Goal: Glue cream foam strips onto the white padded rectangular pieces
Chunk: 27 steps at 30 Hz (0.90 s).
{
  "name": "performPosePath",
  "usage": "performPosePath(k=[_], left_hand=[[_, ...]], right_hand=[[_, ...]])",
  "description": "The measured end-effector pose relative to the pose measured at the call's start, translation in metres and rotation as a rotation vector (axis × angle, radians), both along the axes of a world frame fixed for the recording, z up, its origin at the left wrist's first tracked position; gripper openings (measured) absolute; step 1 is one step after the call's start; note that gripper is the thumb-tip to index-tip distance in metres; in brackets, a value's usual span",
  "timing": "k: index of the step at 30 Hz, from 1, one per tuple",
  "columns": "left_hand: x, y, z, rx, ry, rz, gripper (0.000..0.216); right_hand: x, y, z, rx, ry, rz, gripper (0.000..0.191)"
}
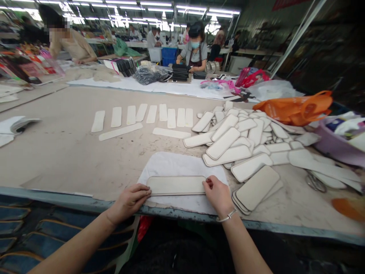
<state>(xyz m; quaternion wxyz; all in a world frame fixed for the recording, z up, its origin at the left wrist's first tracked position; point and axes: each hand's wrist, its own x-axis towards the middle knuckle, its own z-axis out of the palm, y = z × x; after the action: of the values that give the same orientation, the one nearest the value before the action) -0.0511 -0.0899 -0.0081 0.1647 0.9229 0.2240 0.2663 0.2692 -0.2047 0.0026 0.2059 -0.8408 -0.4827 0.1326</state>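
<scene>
A long cream strip with rounded corners (pixel 176 185) lies flat on a white cloth pad (pixel 171 163) at the table's near edge. My left hand (pixel 129 201) pinches the strip's left end, fingers curled onto it. My right hand (pixel 218 195), with a thin bracelet at the wrist, grips the strip's right end between thumb and fingers. Just right of that hand sits a small stack of the same pieces (pixel 256 188).
A large heap of cream pieces (pixel 242 137) fills the table's right side. A row of several pieces (pixel 142 114) lies farther back. Scissors (pixel 315 182), an orange bag (pixel 296 108) and a purple tub (pixel 339 144) are at right. Other people work at far tables.
</scene>
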Motion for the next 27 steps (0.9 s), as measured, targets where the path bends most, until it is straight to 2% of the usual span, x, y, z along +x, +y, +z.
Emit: performPosePath(k=[6,10,13,16,18,21,27], left_hand=[[0.002,-0.002,0.003,-0.053,-0.004,-0.010,0.018],[0.004,-0.004,0.007,-0.086,-0.004,-0.008,0.018],[0.004,-0.005,0.009,-0.092,0.010,-0.005,0.020],[0.004,-0.005,0.008,-0.095,0.026,-0.010,0.019],[0.004,-0.005,0.005,-0.093,0.032,-0.013,0.018],[0.004,-0.004,0.002,-0.090,0.041,-0.003,0.017],[0.004,-0.004,0.001,-0.101,0.036,0.019,0.015]], right_hand=[[-0.001,-0.006,-0.001,0.041,-0.277,0.023,0.017],[-0.010,-0.006,-0.003,0.238,-0.276,0.072,0.029],[-0.042,-0.006,0.001,0.324,-0.241,0.308,0.045],[-0.085,-0.004,0.002,0.229,-0.194,0.584,0.058],[-0.104,-0.002,0.001,0.171,-0.158,0.670,0.068],[-0.106,-0.001,-0.002,0.107,-0.126,0.686,0.071],[-0.053,-0.016,-0.008,-0.022,-0.159,0.489,0.071]])
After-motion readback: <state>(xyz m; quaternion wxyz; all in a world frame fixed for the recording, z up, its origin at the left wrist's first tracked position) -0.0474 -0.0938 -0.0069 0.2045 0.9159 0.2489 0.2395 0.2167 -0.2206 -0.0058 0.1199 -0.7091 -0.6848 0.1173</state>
